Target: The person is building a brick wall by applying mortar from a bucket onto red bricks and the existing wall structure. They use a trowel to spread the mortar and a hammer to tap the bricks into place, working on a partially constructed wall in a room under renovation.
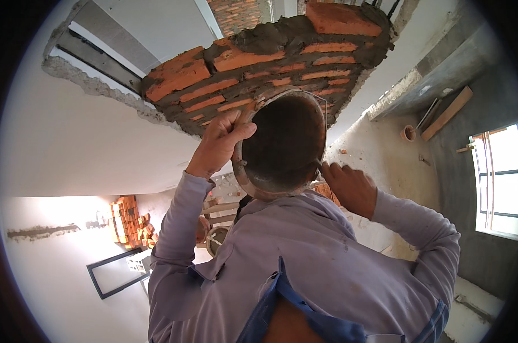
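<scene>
Dark grey-brown inside, a round bucket (282,146) sits at the centre of the frame, its mouth turned toward the camera and its rim crusted with pale residue. Its shadowed interior shows a brownish lining; finer detail is lost. A thin wire handle (326,117) runs along its right side. The left hand (219,143) clamps the left rim, thumb laid over the edge. The right hand (348,186) has its fingers curled beside the lower right rim, next to a thin grey piece; I cannot tell whether it pinches this. Above, brickwork (213,86) with wet-looking grey mortar fills the upper middle. A small orange-brown pail (408,132) stands at upper right, contents too small to read. Left of lower centre, a round tub (209,247) is partly hidden by the sleeve.
</scene>
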`<action>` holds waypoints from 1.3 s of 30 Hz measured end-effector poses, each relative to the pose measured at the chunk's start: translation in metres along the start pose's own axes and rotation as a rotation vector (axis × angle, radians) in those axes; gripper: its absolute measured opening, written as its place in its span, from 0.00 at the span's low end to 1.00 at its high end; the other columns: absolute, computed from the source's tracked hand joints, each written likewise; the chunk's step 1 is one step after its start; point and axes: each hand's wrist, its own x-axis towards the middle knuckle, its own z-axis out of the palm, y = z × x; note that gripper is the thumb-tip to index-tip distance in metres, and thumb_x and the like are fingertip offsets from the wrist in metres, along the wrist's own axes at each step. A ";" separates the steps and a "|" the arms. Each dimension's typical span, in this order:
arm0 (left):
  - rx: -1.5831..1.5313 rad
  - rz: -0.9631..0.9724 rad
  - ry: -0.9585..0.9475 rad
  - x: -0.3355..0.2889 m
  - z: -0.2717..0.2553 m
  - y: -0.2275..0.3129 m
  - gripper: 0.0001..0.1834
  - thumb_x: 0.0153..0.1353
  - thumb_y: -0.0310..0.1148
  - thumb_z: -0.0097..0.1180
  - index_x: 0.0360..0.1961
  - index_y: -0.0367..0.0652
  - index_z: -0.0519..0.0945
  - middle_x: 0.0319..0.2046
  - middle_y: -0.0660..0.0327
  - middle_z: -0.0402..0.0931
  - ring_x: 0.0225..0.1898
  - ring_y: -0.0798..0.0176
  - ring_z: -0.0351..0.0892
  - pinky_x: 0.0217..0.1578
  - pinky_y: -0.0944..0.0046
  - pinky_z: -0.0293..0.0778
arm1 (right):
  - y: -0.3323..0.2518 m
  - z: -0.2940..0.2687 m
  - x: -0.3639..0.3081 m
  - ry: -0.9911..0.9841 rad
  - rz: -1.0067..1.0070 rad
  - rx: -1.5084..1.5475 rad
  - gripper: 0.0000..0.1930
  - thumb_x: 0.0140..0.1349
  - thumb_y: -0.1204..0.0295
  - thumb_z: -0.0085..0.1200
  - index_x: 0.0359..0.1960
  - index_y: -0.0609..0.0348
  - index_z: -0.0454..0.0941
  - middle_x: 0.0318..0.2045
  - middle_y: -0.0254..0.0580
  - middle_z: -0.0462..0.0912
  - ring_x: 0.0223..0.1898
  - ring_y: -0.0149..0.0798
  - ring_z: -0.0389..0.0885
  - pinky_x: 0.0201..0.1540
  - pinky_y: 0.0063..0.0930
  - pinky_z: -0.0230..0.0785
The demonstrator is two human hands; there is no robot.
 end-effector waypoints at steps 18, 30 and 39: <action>0.141 0.181 -0.096 0.008 0.027 0.005 0.19 0.61 0.34 0.60 0.21 0.44 0.62 0.19 0.72 0.53 0.22 0.75 0.50 0.22 0.67 0.49 | 0.032 -0.086 0.051 -0.797 0.212 0.792 0.16 0.70 0.64 0.40 0.50 0.63 0.72 0.18 0.37 0.73 0.14 0.29 0.72 0.13 0.27 0.66; -0.182 0.080 0.280 -0.022 -0.009 -0.033 0.12 0.66 0.34 0.56 0.27 0.44 0.70 0.23 0.74 0.63 0.26 0.78 0.58 0.27 0.73 0.57 | 0.027 -0.005 0.050 -0.878 0.226 2.147 0.13 0.72 0.61 0.46 0.46 0.58 0.70 0.30 0.37 0.73 0.18 0.24 0.68 0.10 0.20 0.61; -0.518 0.061 0.591 -0.054 -0.044 -0.126 0.15 0.71 0.39 0.53 0.27 0.46 0.70 0.22 0.75 0.63 0.24 0.81 0.59 0.24 0.76 0.56 | 0.052 -0.100 0.061 -0.283 0.166 1.778 0.17 0.67 0.60 0.51 0.42 0.66 0.72 0.24 0.35 0.69 0.12 0.24 0.62 0.10 0.19 0.59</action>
